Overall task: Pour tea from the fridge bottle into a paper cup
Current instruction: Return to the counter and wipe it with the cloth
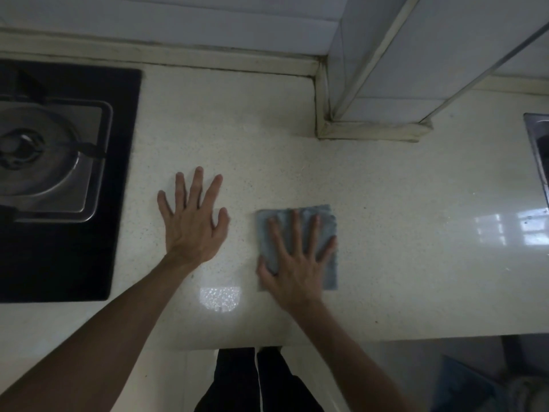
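A person's left hand (193,227) lies spread on the pale countertop (401,263), fingers straight, holding nothing. The right hand (297,266) presses a folded grey-blue cloth (282,215) flat under straight fingers. A gas hob (59,173) sits left, and what may be a sink's edge (537,150) shows right. The bottle and paper cup cannot be placed.

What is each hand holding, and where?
Nothing is gripped. The right hand presses flat on the grey cloth's middle; the left hand lies flat on the counter.
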{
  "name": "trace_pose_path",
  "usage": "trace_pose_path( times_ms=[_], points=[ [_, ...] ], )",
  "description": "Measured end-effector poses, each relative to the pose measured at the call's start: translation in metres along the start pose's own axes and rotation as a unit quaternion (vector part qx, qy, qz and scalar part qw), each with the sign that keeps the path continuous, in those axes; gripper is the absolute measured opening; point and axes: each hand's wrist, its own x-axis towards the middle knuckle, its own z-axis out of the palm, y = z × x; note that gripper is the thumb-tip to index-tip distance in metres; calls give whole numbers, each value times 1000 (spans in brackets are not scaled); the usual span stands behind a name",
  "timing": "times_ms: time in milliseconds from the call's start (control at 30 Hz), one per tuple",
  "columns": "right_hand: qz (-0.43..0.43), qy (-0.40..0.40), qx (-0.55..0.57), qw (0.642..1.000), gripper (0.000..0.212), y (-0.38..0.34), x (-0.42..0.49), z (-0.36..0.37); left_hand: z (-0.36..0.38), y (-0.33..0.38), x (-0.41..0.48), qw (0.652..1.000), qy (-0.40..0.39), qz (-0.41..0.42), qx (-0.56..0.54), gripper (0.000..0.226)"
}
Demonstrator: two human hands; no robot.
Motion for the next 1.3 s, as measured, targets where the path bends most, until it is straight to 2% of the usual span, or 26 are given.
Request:
trace_pose_path(
  times_ms=[133, 333, 633, 800, 1300],
  points=[
    [-25, 16, 10, 999, 79, -42, -11, 12, 3, 0, 1, 1000, 4, -4, 8, 69],
    [-35, 21, 14, 999, 76, -39, -6, 14, 2, -1, 0, 1000, 3, -3, 6, 67],
    [-6, 9, 8, 1000, 80, -6, 112, -17, -2, 1, 1, 1000, 1, -13, -1, 70],
    [-21, 7, 8, 1000, 66, -14, 175, -33, -5, 1, 0, 1000, -5, -11, -13, 70],
    [-2, 45, 18, 999, 60, -23, 280, -50, -3, 0, 2, 1000, -17, -12, -2, 68]
  ],
)
